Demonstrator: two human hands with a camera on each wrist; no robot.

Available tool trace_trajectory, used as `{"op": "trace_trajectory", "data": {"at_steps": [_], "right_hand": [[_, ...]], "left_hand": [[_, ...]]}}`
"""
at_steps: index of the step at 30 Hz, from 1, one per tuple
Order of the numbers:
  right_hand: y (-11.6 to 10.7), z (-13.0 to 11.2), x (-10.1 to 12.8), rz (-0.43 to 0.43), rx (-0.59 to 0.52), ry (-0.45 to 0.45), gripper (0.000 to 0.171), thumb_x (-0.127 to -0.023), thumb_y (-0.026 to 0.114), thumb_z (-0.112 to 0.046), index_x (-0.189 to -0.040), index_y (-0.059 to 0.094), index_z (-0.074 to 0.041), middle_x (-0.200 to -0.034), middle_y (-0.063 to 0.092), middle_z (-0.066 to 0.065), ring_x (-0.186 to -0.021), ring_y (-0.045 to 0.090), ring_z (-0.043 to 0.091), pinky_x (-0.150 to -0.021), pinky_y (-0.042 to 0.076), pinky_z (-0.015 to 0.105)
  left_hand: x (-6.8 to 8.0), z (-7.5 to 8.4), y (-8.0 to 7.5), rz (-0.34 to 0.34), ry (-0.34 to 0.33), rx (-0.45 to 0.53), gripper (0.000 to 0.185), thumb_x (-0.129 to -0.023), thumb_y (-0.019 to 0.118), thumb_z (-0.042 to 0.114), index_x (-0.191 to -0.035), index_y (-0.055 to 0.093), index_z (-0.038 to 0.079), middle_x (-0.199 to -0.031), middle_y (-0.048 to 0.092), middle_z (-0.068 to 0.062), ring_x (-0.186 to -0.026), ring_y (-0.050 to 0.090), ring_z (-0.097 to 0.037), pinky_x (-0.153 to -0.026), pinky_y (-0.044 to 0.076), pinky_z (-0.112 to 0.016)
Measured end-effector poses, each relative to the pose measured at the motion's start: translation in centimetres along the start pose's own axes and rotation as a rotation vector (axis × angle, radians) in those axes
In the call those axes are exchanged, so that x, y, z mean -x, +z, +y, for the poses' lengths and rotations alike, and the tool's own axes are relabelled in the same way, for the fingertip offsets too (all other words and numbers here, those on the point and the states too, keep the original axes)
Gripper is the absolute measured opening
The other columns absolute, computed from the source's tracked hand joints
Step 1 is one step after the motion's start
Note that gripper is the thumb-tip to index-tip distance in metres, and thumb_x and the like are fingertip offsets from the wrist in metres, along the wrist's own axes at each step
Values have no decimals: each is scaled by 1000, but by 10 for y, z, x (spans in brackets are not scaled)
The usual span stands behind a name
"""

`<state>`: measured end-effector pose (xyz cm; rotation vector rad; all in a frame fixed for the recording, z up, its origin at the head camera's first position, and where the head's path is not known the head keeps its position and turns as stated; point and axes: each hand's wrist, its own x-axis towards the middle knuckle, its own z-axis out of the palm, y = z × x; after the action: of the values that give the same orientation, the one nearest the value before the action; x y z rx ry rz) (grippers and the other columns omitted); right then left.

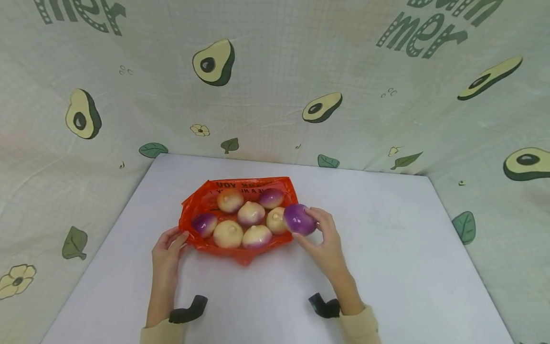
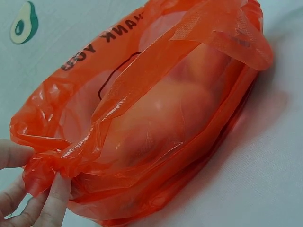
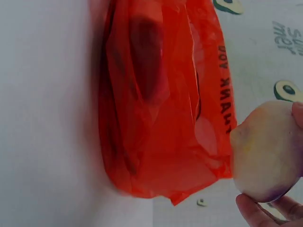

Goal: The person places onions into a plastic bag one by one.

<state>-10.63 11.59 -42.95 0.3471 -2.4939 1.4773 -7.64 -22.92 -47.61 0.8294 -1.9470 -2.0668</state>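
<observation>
Seven turnips (image 1: pixel 251 213) lie on the orange bag (image 1: pixel 195 209) — its edge pinched by the left hand (image 1: pixel 168 244) — while the right hand (image 1: pixel 323 236) grips an eighth turnip (image 1: pixel 298 219) beside them.

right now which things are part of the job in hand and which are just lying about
In use:
- left hand pinching the thin orange plastic bag
- right hand gripping a round purple turnip
- seven round cream-and-purple turnips on the bag

Lying about:
- white table
- avocado-print cloth backdrop
</observation>
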Motion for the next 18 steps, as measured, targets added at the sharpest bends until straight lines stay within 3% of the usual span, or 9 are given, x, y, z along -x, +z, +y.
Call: {"op": "trace_trajectory", "data": {"at_steps": [9, 18], "right_hand": [[34, -18, -12, -177, 53, -90, 59, -80, 74, -28, -132, 48, -23, -136, 42, 4, -125, 45, 23, -99, 45, 44], [58, -27, -32, -217, 132, -116, 58, -82, 71, -28, -134, 46, -21, -139, 40, 8, -128, 41, 24, -99, 45, 46]], "left_hand": [[9, 15, 5, 10, -48, -27, 39, -88, 63, 35, -119, 52, 14, -100, 57, 10, -86, 59, -2, -78, 51, -13], [12, 18, 5, -1, -39, 0, 36, -88, 63, 33, -117, 54, 14, -98, 58, 10, -85, 59, -1, -77, 52, -14]]}}
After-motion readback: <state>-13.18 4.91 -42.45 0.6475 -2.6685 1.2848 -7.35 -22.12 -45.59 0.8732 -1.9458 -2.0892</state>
